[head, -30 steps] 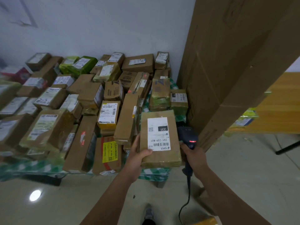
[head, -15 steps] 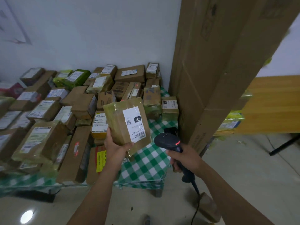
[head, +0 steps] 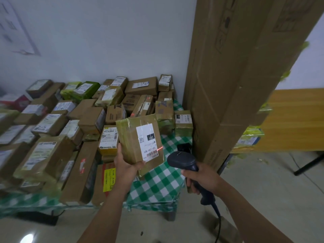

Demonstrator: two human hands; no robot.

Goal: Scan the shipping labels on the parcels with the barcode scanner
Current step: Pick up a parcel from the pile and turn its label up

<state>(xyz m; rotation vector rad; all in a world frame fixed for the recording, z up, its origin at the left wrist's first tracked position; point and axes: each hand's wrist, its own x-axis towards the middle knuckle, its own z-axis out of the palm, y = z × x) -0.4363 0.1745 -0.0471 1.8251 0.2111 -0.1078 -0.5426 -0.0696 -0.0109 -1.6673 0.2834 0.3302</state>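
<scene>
Head view, left hand (head: 125, 168) gripping parcel (head: 135, 142), right hand (head: 204, 178) clasping scanner (head: 184, 161)

Low table (head: 168, 213) draped in a green-and-white checked cloth (head: 157, 183), crowded from left edge to back wall with taped cardboard parcels (head: 52, 151); bare only at the near right corner. Below, pale tiled floor (head: 263, 199).

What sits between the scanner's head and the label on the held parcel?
Nothing solid in the head view: only checked tablecloth shows below between barcode scanner and label, where its red line lands.
</scene>
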